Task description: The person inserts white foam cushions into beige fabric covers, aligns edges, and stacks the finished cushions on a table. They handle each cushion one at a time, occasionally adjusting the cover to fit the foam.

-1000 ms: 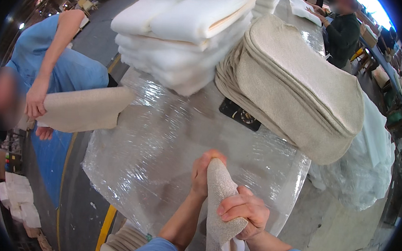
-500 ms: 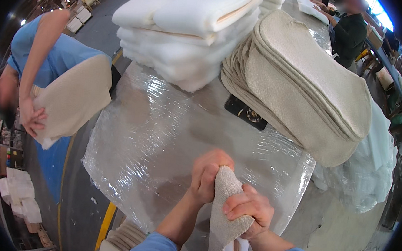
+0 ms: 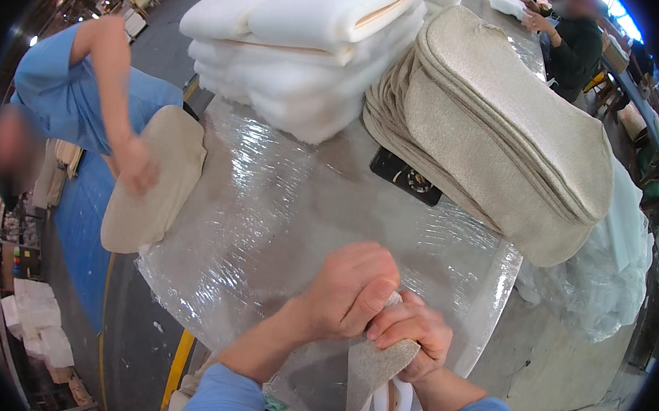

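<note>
My left hand (image 3: 350,289) is closed in a fist at the upper end of a beige fabric cover (image 3: 381,362), right beside my right hand. My right hand (image 3: 414,332) has its fingers wrapped round the cover's folded edge, thumb side toward the left hand. White foam (image 3: 401,409) shows in the cover's open lower part, close to my body. The cloth between my two hands is mostly hidden by the fingers. Both hands are held above the near side of a table (image 3: 282,225) covered in clear plastic film.
A tall stack of beige covers (image 3: 504,118) lies at the right, partly over a black flat object (image 3: 406,176). White padding (image 3: 305,13) is piled at the back. A co-worker at left handles a beige cushion (image 3: 158,201); another person (image 3: 573,51) stands far right. Clear plastic (image 3: 591,292) hangs at right.
My left hand has shifted slightly right, over the cover's tip and against my right hand. The co-worker's beige cushion has moved right and turned, with an arm now across it.
</note>
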`<act>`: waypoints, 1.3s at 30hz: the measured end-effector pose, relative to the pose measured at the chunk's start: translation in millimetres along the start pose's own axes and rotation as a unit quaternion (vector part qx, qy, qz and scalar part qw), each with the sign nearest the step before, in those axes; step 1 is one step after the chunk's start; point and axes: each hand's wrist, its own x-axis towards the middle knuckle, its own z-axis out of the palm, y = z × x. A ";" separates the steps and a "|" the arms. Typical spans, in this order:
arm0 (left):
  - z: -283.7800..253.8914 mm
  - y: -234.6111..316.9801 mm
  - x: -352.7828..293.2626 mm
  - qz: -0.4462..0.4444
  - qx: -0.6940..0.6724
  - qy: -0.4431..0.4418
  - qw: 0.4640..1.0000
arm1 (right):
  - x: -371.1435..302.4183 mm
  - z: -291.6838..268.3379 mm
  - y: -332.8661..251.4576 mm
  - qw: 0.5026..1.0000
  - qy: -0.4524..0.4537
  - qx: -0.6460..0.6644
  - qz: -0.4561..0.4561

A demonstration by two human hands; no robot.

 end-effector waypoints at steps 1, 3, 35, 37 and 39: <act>-3.5 3.1 1.9 -0.001 0.020 -0.017 1.000 | 1.3 -0.7 -0.2 1.000 -0.006 0.001 0.000; -8.8 5.5 0.5 -0.035 0.024 -0.034 0.999 | 2.8 -1.3 -0.2 1.000 -0.013 -0.017 0.008; 9.0 4.6 -35.4 -0.293 -0.240 0.092 0.921 | 29.1 -31.8 1.2 0.971 0.011 0.151 0.184; 13.5 1.0 -26.9 -0.296 -0.295 0.105 0.902 | 67.9 -40.3 15.1 0.973 0.070 0.062 0.211; 20.1 -13.7 -21.2 -0.289 -0.346 0.156 0.879 | 106.0 -39.2 37.2 0.966 0.062 0.055 0.245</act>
